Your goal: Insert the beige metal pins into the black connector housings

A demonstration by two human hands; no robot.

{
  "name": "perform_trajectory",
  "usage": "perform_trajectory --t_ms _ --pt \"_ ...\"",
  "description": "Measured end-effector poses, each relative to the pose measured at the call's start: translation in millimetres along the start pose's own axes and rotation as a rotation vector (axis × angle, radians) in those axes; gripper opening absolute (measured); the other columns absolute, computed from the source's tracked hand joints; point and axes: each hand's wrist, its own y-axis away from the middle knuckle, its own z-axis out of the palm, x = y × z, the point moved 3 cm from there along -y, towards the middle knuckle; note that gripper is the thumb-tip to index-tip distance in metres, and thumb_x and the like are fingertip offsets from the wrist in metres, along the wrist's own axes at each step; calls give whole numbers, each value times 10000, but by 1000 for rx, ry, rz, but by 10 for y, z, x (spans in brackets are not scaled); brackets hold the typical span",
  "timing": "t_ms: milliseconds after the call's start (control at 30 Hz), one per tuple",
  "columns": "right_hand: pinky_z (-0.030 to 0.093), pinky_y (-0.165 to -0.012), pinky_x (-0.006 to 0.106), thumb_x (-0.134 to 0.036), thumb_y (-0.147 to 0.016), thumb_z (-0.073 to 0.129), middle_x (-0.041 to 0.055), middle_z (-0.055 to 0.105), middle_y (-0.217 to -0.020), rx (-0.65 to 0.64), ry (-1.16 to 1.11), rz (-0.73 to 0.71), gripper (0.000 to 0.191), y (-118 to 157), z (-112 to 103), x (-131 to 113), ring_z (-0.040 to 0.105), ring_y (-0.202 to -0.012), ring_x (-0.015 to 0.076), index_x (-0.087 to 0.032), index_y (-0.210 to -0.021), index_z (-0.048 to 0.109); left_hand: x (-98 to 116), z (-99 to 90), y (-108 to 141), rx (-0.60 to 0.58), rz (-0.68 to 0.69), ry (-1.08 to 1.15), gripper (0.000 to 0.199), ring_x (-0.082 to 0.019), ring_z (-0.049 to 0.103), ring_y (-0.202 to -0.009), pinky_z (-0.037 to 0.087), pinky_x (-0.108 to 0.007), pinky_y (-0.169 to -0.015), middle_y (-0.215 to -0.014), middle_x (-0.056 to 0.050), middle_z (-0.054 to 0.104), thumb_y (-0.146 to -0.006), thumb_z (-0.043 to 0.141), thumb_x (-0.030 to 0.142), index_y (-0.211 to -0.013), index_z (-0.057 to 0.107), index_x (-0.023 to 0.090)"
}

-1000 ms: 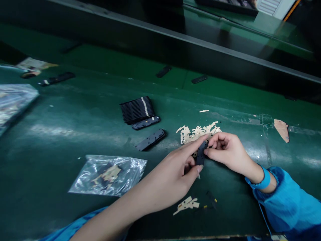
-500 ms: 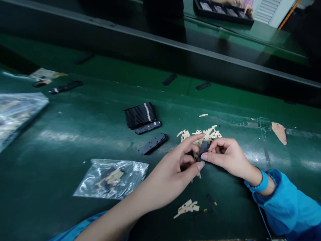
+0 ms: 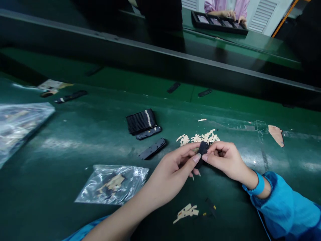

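A small black elongated plastic part (image 3: 202, 149) is held between my two hands, tilted upright. My left hand (image 3: 173, 170) is closed on its left side, thumb on the near face. On its right edge, my right hand (image 3: 224, 159) pinches with thumb and index finger; whether a smaller piece sits in that pinch is hidden. Just behind the hands lies a heap of cream-coloured cut pieces (image 3: 207, 136). More cream pieces (image 3: 187, 212) lie nearer me, beside thin black strips with yellow tabs (image 3: 211, 207). One similar black part (image 3: 153, 149) rests left of my hands.
A row of stacked black parts (image 3: 140, 122) stands behind, to the left. Clear plastic bags lie at centre left (image 3: 112, 184) and far left (image 3: 22, 124). A dark raised rail (image 3: 160, 60) crosses the back. Beyond it, another person's hands (image 3: 233, 16) are over a black tray (image 3: 218, 25).
My left index finger and thumb have closed onto the black part, where they were spread beside it before. My right hand stays at its edge. The camera view has shifted slightly.
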Motion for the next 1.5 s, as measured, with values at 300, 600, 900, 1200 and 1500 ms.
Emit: perform_trajectory --t_ms 300,600,900,1200,1500 --pt "405 -557 275 -598 -761 867 -10 598 -649 -61 -76 -13 449 -4 8 -55 495 -602 137 -201 -697 667 25 -19 -40 -143 -13 152 342 -140 632 -567 531 -265 -562 -677 10 695 -928 722 347 -1209 769 158" --pt "417 -567 279 -361 -792 856 18 642 -822 108 -13 -190 229 -22 -78 -164 503 -642 135 -214 -941 764 -44 39 -33 -194 -279 760 304 -96 548 -511 453 -165 -395 -724 27 575 -871 786 237 -1156 705 174" --pt "387 -568 297 -369 -849 802 14 623 -799 -29 35 -167 175 -47 -79 -206 492 -630 137 -207 -815 742 -95 83 1 -319 -392 740 190 -72 489 -410 376 -117 -308 -714 37 556 -902 668 192 -1087 627 200" --pt "375 -541 274 -303 -775 803 -17 605 -657 190 31 -97 128 -15 -82 -201 468 -580 130 -209 -776 717 52 24 61 -77 42 -101 333 -139 536 -557 476 -218 -504 -642 11 553 -1034 568 450 -869 698 190" --pt "332 -435 233 -350 -678 884 -16 639 -574 172 -291 163 188 48 53 -166 455 -471 91 -187 -706 796 85 65 81 34 290 -443 382 -311 692 -1248 519 -484 -1128 -1167 -100 786 -1077 480 368 -1327 727 219"
